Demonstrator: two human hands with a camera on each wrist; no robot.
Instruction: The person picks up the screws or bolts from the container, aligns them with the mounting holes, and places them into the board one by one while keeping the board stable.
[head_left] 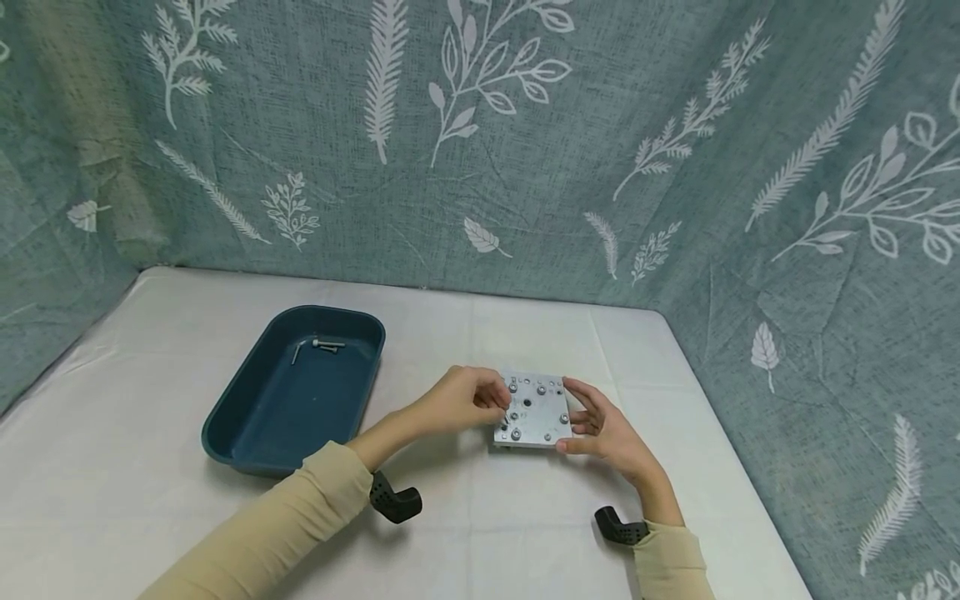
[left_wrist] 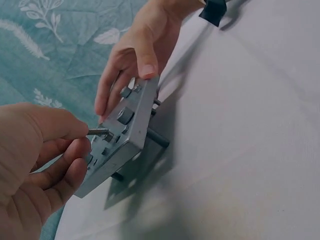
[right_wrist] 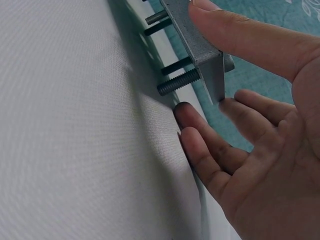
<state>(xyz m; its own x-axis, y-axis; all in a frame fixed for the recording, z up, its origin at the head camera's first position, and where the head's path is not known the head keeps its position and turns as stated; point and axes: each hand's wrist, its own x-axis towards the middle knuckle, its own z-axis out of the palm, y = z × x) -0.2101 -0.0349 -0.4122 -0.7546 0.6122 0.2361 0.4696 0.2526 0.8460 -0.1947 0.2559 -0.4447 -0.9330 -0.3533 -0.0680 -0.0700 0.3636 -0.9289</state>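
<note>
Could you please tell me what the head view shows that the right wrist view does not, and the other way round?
Only the head view: the tray with loose screws in it, and the left hand at the plate.

Only the right wrist view: threaded bolt shafts sticking out beneath the plate.

Both: the plate, the right hand at its edge, the white cloth and the green curtain.

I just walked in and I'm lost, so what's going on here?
A person's left hand pinches a screw close to a metal plate, while the right hand grips the plate's edges. Several bolts already sit in the plate, threaded ends sticking out underneath. Loose screws lie in the blue tray to the left.
</note>
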